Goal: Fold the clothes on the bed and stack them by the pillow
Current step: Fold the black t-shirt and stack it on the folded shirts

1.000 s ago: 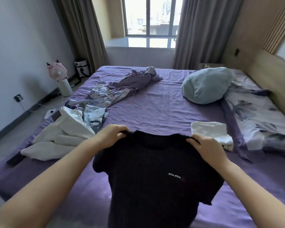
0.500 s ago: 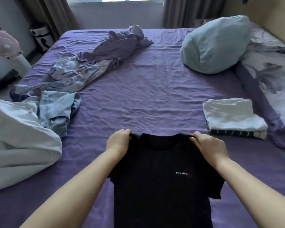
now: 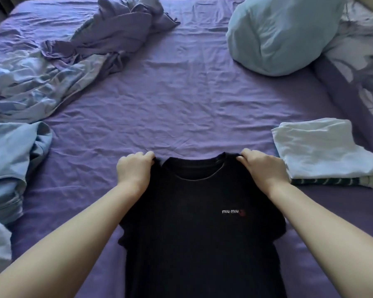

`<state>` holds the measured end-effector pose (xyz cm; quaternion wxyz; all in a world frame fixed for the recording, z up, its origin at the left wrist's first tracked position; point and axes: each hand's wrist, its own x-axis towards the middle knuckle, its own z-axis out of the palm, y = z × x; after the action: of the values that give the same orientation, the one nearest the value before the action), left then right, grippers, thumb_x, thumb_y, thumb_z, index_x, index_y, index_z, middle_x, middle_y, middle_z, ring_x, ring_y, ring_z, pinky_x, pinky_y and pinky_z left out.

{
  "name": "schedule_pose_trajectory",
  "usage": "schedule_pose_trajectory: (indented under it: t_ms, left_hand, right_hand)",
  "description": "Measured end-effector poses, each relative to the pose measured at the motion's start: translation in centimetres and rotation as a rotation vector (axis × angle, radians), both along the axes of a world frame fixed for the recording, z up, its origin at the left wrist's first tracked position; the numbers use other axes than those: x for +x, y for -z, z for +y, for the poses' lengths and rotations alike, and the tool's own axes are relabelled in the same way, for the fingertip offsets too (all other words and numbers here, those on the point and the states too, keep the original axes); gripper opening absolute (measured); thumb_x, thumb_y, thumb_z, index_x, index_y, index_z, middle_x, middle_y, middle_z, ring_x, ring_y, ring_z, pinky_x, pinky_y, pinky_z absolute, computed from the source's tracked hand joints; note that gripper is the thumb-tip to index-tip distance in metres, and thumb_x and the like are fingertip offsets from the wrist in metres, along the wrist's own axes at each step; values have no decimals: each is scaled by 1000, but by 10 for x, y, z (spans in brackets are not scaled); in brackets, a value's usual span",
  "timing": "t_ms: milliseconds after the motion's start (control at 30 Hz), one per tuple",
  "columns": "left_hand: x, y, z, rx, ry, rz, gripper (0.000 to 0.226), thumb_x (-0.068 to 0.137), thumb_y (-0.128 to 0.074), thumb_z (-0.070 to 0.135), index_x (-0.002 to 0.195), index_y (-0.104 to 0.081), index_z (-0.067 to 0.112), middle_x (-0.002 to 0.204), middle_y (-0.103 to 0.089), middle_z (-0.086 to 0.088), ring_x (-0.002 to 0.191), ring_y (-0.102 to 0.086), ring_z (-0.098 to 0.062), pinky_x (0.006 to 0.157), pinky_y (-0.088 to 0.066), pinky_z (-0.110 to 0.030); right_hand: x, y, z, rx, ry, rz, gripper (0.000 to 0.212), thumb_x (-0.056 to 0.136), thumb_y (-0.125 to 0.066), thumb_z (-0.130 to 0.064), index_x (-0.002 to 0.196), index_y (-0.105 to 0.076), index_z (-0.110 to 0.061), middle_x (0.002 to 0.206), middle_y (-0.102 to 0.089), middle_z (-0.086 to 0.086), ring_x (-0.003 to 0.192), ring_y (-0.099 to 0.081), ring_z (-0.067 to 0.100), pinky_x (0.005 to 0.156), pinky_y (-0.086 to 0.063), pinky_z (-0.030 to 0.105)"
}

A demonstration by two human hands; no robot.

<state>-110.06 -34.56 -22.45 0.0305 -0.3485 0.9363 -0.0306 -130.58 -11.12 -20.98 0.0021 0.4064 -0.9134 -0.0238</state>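
— What's nearest to you?

— I've got the black tee [image 3: 200, 233] spread front-up on the purple sheet [image 3: 181, 108], right below me. My left hand [image 3: 134, 169] pinches its left shoulder, my right hand [image 3: 262, 168] pinches the right one, fingers curled on the cloth.

— And beyond that?

— Just right of my right hand sits a folded stack [image 3: 325, 151], white on top, striped beneath. Left, loose blue clothes [image 3: 15, 151]. Farther left, a crumpled purple pile [image 3: 108, 33]; far right, the pale blue pillow [image 3: 280, 33].
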Motion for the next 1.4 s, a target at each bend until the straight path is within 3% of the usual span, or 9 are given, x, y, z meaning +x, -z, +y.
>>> schedule_pose_trajectory:
  t_ms: [200, 333, 467, 567, 700, 800, 967, 1167, 1400]
  left_hand:
    - [-17, 30, -21, 41, -22, -65, 29, 97, -43, 43, 108, -58, 22, 109, -66, -1, 106, -57, -26, 84, -34, -35]
    - [-7, 44, -16, 37, -35, -140, 39, 93, -46, 52, 112, -52, 18, 109, -64, -4, 102, -59, -26, 82, -37, -36]
    - [-8, 50, 7, -2, 33, -61, 55, 70, -76, 36, 118, -61, 13, 111, -62, -14, 104, -58, -34, 96, -35, -48]
    - [-11, 51, 46, 0, 220, 41, 46, 75, -56, 31, 118, -65, 15, 126, -59, -17, 120, -54, -36, 103, -25, -54]
    - [-22, 60, 115, 218, 515, -19, 50, 82, -38, 34, 124, -62, 21, 135, -55, -11, 126, -51, -31, 106, -37, -53]
    - [-43, 63, 149, 324, 487, -99, 58, 87, -28, 44, 133, -54, 21, 142, -49, -8, 134, -43, -28, 107, -35, -52]
    - [-89, 62, 155, 335, 425, -210, 68, 96, -16, 57, 152, 1, 23, 160, 9, -5, 146, 15, -25, 114, 14, -53]
    - [-135, 59, 167, 343, 276, -295, 72, 91, -16, 69, 149, 10, 34, 158, 19, -6, 144, 22, -29, 111, 11, -61]
    - [-157, 53, 178, 315, 149, -379, 72, 90, -16, 70, 148, 11, 38, 157, 22, -5, 143, 22, -30, 110, 12, -62]
  right_hand:
    - [-11, 32, -23, 7, 37, -76, 42, 95, -37, -53, 104, -51, -15, 102, -68, 4, 90, -64, 31, 64, -36, 33]
    - [-3, 48, -10, 97, 12, -99, 51, 92, -43, -53, 125, -42, -14, 115, -62, 6, 95, -62, 33, 76, -42, 37]
    - [5, 54, 2, 104, -58, -152, 68, 87, -50, -41, 146, -24, -18, 119, -56, 7, 99, -61, 31, 77, -46, 38]
    - [6, 48, 7, 116, -63, -160, 78, 81, -54, -30, 150, -17, -18, 117, -57, 8, 96, -61, 31, 72, -44, 36]
    - [4, 45, 15, 164, -89, -109, 72, 88, -46, -14, 150, -9, -19, 122, -55, 9, 85, -62, 39, 59, -34, 36]
    - [-7, 49, 11, 267, -144, -123, 69, 95, -34, -8, 150, 4, -25, 128, -47, 0, 90, -64, 35, 59, -34, 34]
    - [-41, 51, 7, 213, -155, -175, 43, 96, -44, -37, 130, -31, -15, 113, -62, 3, 93, -65, 31, 62, -40, 34]
    - [-72, 39, 40, 205, -138, -322, 51, 83, -53, -60, 109, -44, -17, 105, -67, 9, 101, -62, 30, 73, -43, 35]
    - [-64, 51, 75, -134, -87, -780, 61, 82, -59, -22, 137, -31, -24, 136, -51, 0, 119, -52, 20, 92, -42, 30]
